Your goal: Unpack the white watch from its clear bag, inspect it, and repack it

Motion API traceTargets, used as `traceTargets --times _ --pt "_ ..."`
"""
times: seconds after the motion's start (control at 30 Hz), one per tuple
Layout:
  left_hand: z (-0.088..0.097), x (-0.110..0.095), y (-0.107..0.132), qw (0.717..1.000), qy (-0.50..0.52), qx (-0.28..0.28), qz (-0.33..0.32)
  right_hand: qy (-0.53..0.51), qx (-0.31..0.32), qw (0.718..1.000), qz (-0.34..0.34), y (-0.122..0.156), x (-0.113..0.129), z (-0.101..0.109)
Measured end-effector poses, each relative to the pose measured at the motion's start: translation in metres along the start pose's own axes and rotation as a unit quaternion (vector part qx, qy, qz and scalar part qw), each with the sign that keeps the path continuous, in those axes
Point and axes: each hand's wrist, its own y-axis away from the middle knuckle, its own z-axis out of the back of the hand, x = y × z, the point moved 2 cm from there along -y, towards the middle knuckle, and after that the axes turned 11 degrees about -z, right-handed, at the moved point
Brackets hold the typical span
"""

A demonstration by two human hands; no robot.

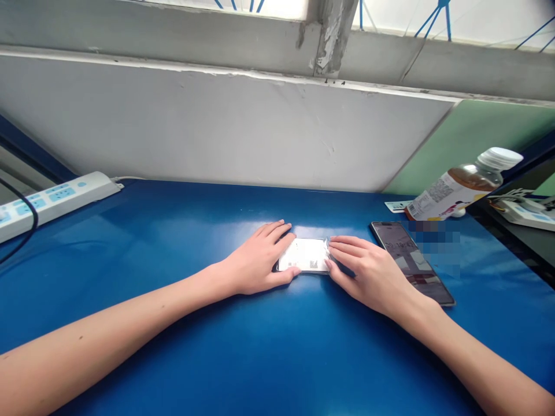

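Observation:
A flat white package in clear, shiny plastic lies on the blue table, with small dark print and a square code along its near edge. My left hand closes around its left end, thumb on the near edge and index finger on the far side; the other fingers stretch past it. At the right end, my right hand grips the package with its fingertips and thumb on the plastic. Both palms face down, and the two ends of the package are partly hidden under the fingers.
A phone with a lit screen lies right of my right hand. Behind it a bottle of brown drink leans sideways near a small card. A white power strip with a black cable sits far left. A wall bounds the table's back.

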Motion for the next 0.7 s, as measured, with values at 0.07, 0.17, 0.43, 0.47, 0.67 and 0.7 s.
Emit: traceTargets --times 0.07,0.17,0.43,0.47,0.67,0.7 --pt "0.000 0.000 0.000 1.000 0.001 0.002 0.000 0.022 0.002 0.999 0.024 0.000 0.003 0.001" --pt "0.000 0.000 0.001 1.000 0.000 0.005 -0.001 0.053 -0.003 0.997 0.046 0.001 0.008 0.001" --pt "-0.001 0.001 0.000 1.000 -0.012 0.004 0.000 0.187 0.023 0.979 0.081 0.007 0.023 -0.005" --pt "-0.001 0.001 0.000 1.000 -0.012 0.005 0.002 0.193 0.024 0.978 0.082 0.008 0.023 -0.005" --pt "-0.001 0.001 0.000 1.000 -0.008 0.007 -0.003 0.170 0.042 0.979 0.105 0.011 0.025 -0.007" --pt "-0.001 0.001 0.000 1.000 -0.010 0.009 -0.003 0.176 0.037 0.978 0.103 0.010 0.025 -0.007"
